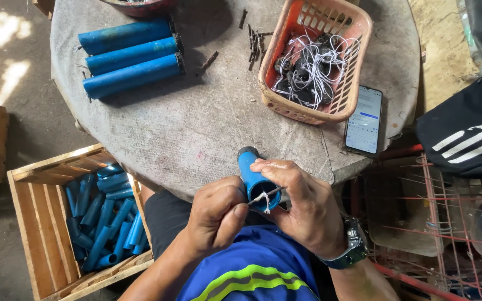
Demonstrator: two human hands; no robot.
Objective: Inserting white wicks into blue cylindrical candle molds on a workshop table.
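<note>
The right hand (302,209) is wrapped around a short blue tube (254,178), held over the near edge of the tabletop (196,128). The left hand (216,214) pinches a thin stick with white string (263,198) at the tube's open end (fingers closed tight). Beyond lie a phone (364,120), an orange basket (352,33) of dark, string-tied pieces, and three long blue tubes (132,53). A wooden crate (37,223) of blue tubes sits at left.

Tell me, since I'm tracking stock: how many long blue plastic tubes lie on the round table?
3, side by side at the table's far left: the far tube, the middle tube, the near tube. None seems hidden.
</note>
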